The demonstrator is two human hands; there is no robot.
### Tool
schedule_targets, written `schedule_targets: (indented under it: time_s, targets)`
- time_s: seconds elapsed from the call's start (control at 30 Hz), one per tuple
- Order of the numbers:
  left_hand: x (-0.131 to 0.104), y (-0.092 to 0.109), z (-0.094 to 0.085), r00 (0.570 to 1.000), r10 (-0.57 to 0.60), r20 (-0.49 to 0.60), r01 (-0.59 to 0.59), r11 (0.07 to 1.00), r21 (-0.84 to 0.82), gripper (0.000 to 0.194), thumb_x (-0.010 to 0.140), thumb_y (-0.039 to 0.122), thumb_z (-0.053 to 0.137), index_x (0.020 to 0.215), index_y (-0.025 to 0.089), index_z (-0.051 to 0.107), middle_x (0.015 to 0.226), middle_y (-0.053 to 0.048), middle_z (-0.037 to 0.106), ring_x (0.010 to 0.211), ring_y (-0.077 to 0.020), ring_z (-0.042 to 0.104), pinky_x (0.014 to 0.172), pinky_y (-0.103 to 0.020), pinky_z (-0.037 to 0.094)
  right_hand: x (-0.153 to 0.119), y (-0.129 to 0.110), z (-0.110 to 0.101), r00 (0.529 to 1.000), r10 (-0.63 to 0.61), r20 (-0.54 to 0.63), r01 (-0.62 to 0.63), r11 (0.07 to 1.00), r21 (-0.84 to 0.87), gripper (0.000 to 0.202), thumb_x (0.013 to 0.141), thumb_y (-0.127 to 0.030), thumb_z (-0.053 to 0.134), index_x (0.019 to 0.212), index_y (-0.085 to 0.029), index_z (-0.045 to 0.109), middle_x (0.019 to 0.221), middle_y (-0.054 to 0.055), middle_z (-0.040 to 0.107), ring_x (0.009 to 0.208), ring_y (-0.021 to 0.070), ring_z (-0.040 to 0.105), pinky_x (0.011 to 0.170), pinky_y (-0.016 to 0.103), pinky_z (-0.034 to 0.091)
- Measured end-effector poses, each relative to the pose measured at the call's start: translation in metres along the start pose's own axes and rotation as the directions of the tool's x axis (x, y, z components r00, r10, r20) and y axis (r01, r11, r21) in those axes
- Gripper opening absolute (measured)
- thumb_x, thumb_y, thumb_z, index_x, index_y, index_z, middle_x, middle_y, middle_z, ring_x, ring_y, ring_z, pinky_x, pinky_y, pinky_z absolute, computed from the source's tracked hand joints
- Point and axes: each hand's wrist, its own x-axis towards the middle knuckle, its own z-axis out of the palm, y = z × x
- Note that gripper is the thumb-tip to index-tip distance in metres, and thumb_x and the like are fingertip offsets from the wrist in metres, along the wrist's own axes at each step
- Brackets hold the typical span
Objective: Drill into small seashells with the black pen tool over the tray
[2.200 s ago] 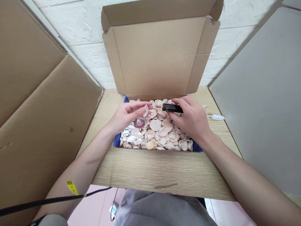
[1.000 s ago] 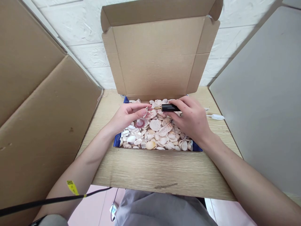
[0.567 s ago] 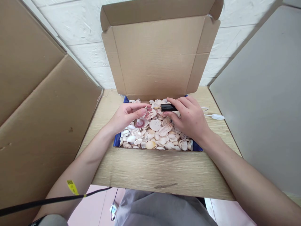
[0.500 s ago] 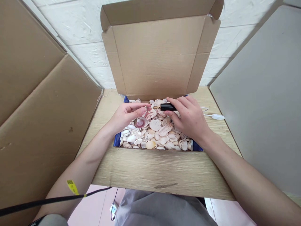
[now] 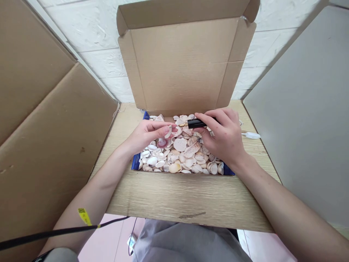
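Observation:
My left hand (image 5: pixel 148 134) pinches a small pale seashell (image 5: pixel 168 131) between thumb and fingers above the box's left side. Opposite it, my right hand (image 5: pixel 223 136) is closed around a black mini hand drill (image 5: pixel 196 123) with a brass chuck (image 5: pixel 183 124). The drill's thin bit points left and its tip meets the shell; whether it has gone through, I cannot tell. Beneath both hands lies a heap of seashells (image 5: pixel 180 145), mostly white and cream, with a purple-pink one (image 5: pixel 162 143) below my left fingers. They fill a shallow cardboard box (image 5: pixel 136 162) with blue inner sides.
The box's raised lid (image 5: pixel 182 65) leans toward the white brick wall (image 5: pixel 92 32). Cardboard (image 5: pixel 54 127) stands on the left, a grey panel (image 5: pixel 300 109) on the right. A white cable plug (image 5: pixel 252 135) lies on the wooden table (image 5: pixel 174 193). A black cable (image 5: pixel 68 231) crosses my left forearm.
My right hand has shifted slightly right and tilted the drill, its back end now higher. In my left fingers the shell has turned, showing more of its face.

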Motion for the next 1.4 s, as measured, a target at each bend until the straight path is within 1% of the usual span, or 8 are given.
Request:
schedule_targets:
  time_s: [0.13,0.37,0.53,0.67,0.87,1.1,1.3,1.4]
  targets:
    - [-0.0004,-0.0013,-0.0022,0.999,0.031,-0.021,-0.031,0.999,0.031,0.033,0.08,0.042,0.074,0.103,0.018,0.077,0.083,-0.008,0.073,0.062,-0.0136,0.061,0.053,-0.026,0.047,-0.0007,-0.0001,0.0009,0.993,0.075,0.094,-0.077,0.997,0.018,0.027,0.091,-0.036,0.057,0.111,-0.019,0.067,0.093,0.009,0.07,0.086,0.0244,0.06,0.075,0.039,0.045]
    - [0.0006,-0.004,-0.006,0.994,0.098,-0.044,-0.093,0.991,0.099,0.033,0.081,0.04,0.074,0.108,0.021,0.076,0.113,-0.01,0.074,0.098,-0.0208,0.068,0.086,-0.03,0.051,-0.0038,-0.0026,0.0011,0.979,0.107,0.172,-0.119,0.991,0.057,0.032,0.094,-0.042,0.049,0.097,-0.017,0.068,0.087,0.007,0.073,0.075,0.0207,0.065,0.06,0.031,0.042]
    - [0.0002,-0.0039,-0.0043,0.996,0.076,-0.044,-0.072,0.993,0.09,0.033,0.079,0.039,0.076,0.106,0.02,0.076,0.1,-0.009,0.076,0.081,-0.0173,0.068,0.07,-0.027,0.052,-0.0044,-0.0033,0.0008,0.98,0.068,0.184,-0.078,0.996,0.046,0.032,0.095,-0.041,0.046,0.086,-0.018,0.067,0.078,0.005,0.072,0.066,0.0185,0.063,0.052,0.03,0.035]
    - [-0.0004,-0.0035,-0.0029,0.999,0.035,-0.034,-0.035,0.999,0.02,0.032,0.077,0.038,0.077,0.103,0.018,0.077,0.082,-0.007,0.072,0.062,-0.0126,0.06,0.053,-0.025,0.046,-0.0037,-0.002,0.0012,0.988,0.056,0.147,-0.06,0.998,0.024,0.031,0.093,-0.044,0.05,0.091,-0.018,0.067,0.082,0.006,0.072,0.073,0.0199,0.064,0.059,0.03,0.042]
    - [0.0003,-0.0006,-0.0003,1.0,-0.009,-0.024,0.008,1.0,-0.018,0.028,0.077,0.038,0.077,0.097,0.018,0.079,0.079,-0.006,0.071,0.054,-0.0099,0.055,0.048,-0.024,0.043,-0.0006,-0.0006,0.0,0.999,-0.004,0.05,0.003,1.0,0.01,0.024,0.09,-0.04,0.058,0.098,-0.019,0.066,0.085,0.008,0.07,0.077,0.0222,0.06,0.07,0.036,0.046]
    - [0.0006,-0.0024,-0.0003,1.0,0.005,0.001,-0.005,1.0,-0.022,0.027,0.078,0.036,0.078,0.1,0.022,0.078,0.083,-0.006,0.072,0.058,-0.0106,0.058,0.049,-0.024,0.044,-0.0003,0.0,-0.0009,1.0,0.011,0.008,-0.011,0.999,0.033,0.019,0.089,-0.035,0.062,0.102,-0.021,0.065,0.092,0.008,0.069,0.085,0.0241,0.06,0.074,0.039,0.046]
    - [-0.0007,-0.0029,-0.0054,0.996,0.04,-0.081,-0.034,0.997,0.073,0.031,0.076,0.033,0.079,0.107,0.027,0.076,0.106,-0.007,0.076,0.087,-0.0161,0.069,0.075,-0.025,0.054,-0.0013,0.0018,0.0009,0.999,0.011,0.041,-0.013,0.999,0.043,0.023,0.089,-0.036,0.063,0.103,-0.018,0.066,0.092,0.009,0.071,0.084,0.0237,0.063,0.073,0.038,0.048]
    - [-0.0004,-0.001,-0.0037,0.994,0.043,-0.096,-0.035,0.996,0.079,0.033,0.074,0.033,0.081,0.106,0.024,0.077,0.104,-0.008,0.076,0.083,-0.0165,0.069,0.072,-0.026,0.054,-0.0018,0.0015,0.0017,0.996,0.029,0.084,-0.033,0.998,0.048,0.028,0.09,-0.042,0.061,0.103,-0.018,0.067,0.091,0.009,0.072,0.082,0.0226,0.064,0.073,0.036,0.049]
